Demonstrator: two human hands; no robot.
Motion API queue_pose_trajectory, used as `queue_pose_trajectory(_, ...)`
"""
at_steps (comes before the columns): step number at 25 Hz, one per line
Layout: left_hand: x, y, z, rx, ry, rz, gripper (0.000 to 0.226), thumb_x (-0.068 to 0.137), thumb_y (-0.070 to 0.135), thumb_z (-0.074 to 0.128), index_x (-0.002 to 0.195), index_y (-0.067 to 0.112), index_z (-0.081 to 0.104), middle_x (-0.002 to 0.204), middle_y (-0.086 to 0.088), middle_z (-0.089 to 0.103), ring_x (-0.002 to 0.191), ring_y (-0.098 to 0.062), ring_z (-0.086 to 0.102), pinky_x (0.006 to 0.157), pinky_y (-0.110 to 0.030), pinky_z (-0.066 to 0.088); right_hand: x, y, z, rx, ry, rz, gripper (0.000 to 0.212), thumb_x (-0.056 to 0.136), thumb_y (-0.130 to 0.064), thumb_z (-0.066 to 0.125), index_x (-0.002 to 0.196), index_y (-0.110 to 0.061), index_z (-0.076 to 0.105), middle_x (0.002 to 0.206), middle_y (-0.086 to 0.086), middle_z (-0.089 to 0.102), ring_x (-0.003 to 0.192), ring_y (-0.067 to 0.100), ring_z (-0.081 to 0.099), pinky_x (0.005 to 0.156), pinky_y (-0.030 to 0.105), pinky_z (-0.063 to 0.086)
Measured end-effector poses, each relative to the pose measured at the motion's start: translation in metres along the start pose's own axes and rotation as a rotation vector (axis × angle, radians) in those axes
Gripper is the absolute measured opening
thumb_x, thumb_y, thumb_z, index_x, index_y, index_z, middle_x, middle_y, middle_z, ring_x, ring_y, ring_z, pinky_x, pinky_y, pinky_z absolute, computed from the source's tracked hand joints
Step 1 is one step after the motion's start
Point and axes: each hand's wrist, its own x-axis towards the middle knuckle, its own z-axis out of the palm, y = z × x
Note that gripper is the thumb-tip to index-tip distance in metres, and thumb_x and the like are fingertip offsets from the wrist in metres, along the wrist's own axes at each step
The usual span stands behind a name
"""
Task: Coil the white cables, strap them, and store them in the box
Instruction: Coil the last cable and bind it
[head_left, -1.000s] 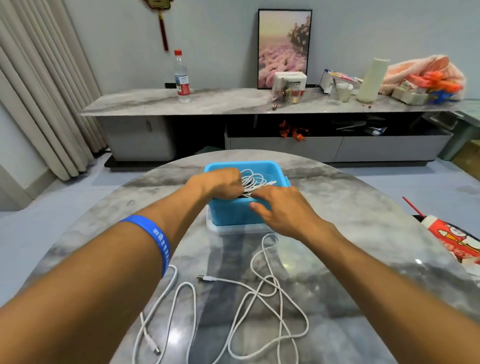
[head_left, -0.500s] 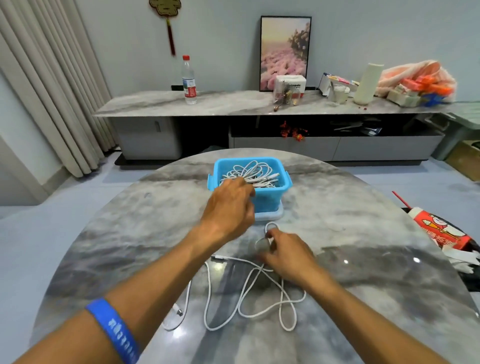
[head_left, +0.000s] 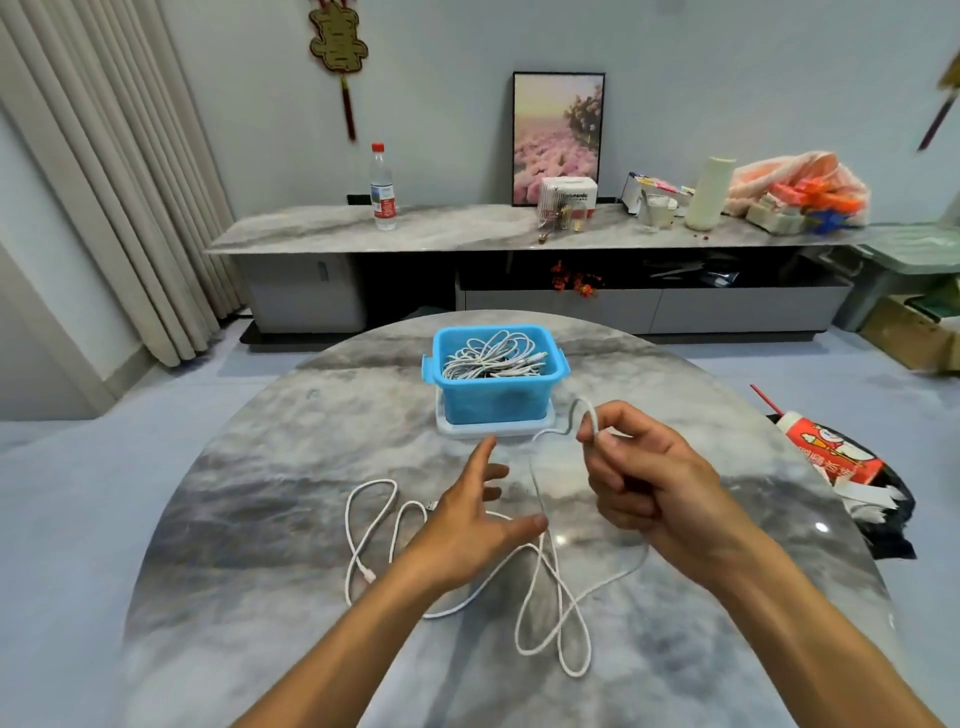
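A blue plastic box (head_left: 496, 400) stands on its pale lid at the far middle of the round marble table (head_left: 260, 519). Coiled white cables (head_left: 493, 358) lie inside it. A loose white cable (head_left: 550, 597) sprawls in loops on the table in front of me. My right hand (head_left: 649, 483) pinches one end of this cable and holds it raised just below the box. My left hand (head_left: 478, 514) hovers open over the cable's middle, fingers spread, holding nothing.
A red and white carton (head_left: 831, 452) and papers lie over a dark bag at the table's right edge. Behind the table runs a long marble sideboard (head_left: 467, 228) with a water bottle (head_left: 383, 192), a picture and assorted items. Curtains hang at the left.
Both hands have left the box. My right hand picked up the end of the loose cable from the table and lifted it; my left hand drew back from the box and opened over the cable.
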Motion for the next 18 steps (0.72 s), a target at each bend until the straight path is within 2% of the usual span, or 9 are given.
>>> queue_pose_trajectory(3, -0.003, 0.003, 0.008, -0.134, 0.046, -0.04, 0.082, 0.061, 0.043, 0.087, 0.131, 0.042, 0.044, 0.122, 0.015, 0.056, 0.113, -0.002, 0.055, 0.097, -0.031, 0.051, -0.01, -0.02, 0.006, 0.24, -0.107, 0.013, 0.006, 0.085, -0.014, 0.057, 0.088, -0.011, 0.062, 0.058, 0.001, 0.034, 0.041, 0.007, 0.014, 0.039, 0.017, 0.015)
queue_pose_trajectory(5, -0.004, 0.001, 0.015, -0.313, -0.082, -0.109, 0.074, 0.06, 0.036, 0.087, 0.126, 0.033, 0.054, 0.12, 0.006, 0.063, 0.112, -0.008, 0.06, 0.099, -0.033, 0.051, -0.011, -0.021, 0.007, 0.277, -0.152, 0.032, 0.006, 0.085, -0.011, 0.054, 0.087, -0.009, 0.059, 0.057, 0.0, 0.033, 0.042, 0.007, 0.013, 0.039, 0.018, 0.013)
queue_pose_trajectory(7, -0.005, -0.002, 0.026, -0.411, -0.205, -0.155, 0.051, 0.075, 0.029, 0.08, 0.121, 0.02, 0.06, 0.1, -0.005, 0.073, 0.09, -0.017, 0.069, 0.09, -0.035, 0.054, -0.008, -0.018, 0.003, 0.265, -0.094, 0.051, 0.006, 0.086, -0.008, 0.051, 0.087, -0.008, 0.057, 0.056, 0.0, 0.031, 0.042, 0.008, 0.013, 0.039, 0.018, 0.012)
queue_pose_trajectory(9, 0.0, 0.0, 0.031, -0.559, -0.154, -0.203, 0.017, 0.095, 0.025, 0.061, 0.101, 0.01, 0.067, 0.064, -0.008, 0.066, 0.056, -0.019, 0.061, 0.075, -0.037, 0.051, -0.001, -0.014, -0.012, 0.176, 0.163, 0.056, 0.01, 0.09, -0.006, 0.047, 0.087, -0.008, 0.056, 0.056, -0.002, 0.029, 0.039, 0.006, 0.014, 0.038, 0.017, 0.01)
queue_pose_trajectory(10, 0.006, 0.002, 0.027, -0.635, -0.073, -0.232, 0.024, 0.1, 0.025, 0.054, 0.09, 0.008, 0.067, 0.053, -0.004, 0.056, 0.045, -0.016, 0.051, 0.07, -0.035, 0.049, 0.001, -0.014, -0.025, 0.109, 0.365, 0.043, 0.013, 0.094, -0.006, 0.044, 0.087, -0.009, 0.055, 0.055, -0.003, 0.028, 0.037, 0.005, 0.015, 0.037, 0.017, 0.009)
queue_pose_trajectory(13, 0.022, 0.01, -0.011, -0.283, 0.132, -0.158, 0.025, 0.091, 0.028, 0.068, 0.074, 0.01, 0.066, 0.05, 0.005, 0.052, 0.045, -0.008, 0.043, 0.053, -0.022, 0.047, -0.003, -0.024, -0.076, 0.1, 0.907, -0.018, 0.02, 0.098, -0.007, 0.039, 0.085, -0.013, 0.052, 0.053, -0.005, 0.024, 0.032, 0.003, 0.017, 0.034, 0.019, 0.009)
queue_pose_trajectory(15, 0.022, 0.013, -0.033, -0.106, 0.043, -0.08, 0.023, 0.087, 0.029, 0.072, 0.072, 0.012, 0.069, 0.052, 0.01, 0.051, 0.049, -0.006, 0.043, 0.049, -0.021, 0.042, -0.008, -0.029, -0.101, 0.064, 1.059, -0.009, 0.023, 0.098, -0.006, 0.036, 0.085, -0.013, 0.055, 0.054, -0.002, 0.036, 0.032, 0.005, 0.03, 0.034, 0.018, 0.021)
queue_pose_trajectory(16, 0.02, 0.015, -0.038, -0.097, -0.02, -0.075, 0.024, 0.091, 0.029, 0.068, 0.072, 0.014, 0.071, 0.051, 0.012, 0.048, 0.048, -0.004, 0.041, 0.05, -0.021, 0.039, -0.009, -0.027, -0.103, -0.143, 1.1, 0.039, 0.022, 0.096, -0.005, 0.038, 0.095, -0.009, 0.059, 0.062, 0.0, 0.051, 0.042, 0.009, 0.047, 0.042, 0.02, 0.035)
queue_pose_trajectory(18, 0.018, 0.018, -0.034, -0.02, -0.06, -0.031, 0.029, 0.099, 0.025, 0.055, 0.077, 0.015, 0.072, 0.047, 0.016, 0.045, 0.046, 0.001, 0.041, 0.05, -0.018, 0.033, -0.005, -0.009, -0.088, -0.834, 1.104, 0.15, 0.044, 0.089, -0.005, 0.051, 0.133, -0.008, 0.051, 0.121, 0.009, 0.062, 0.103, 0.024, 0.06, 0.086, 0.036, 0.048)
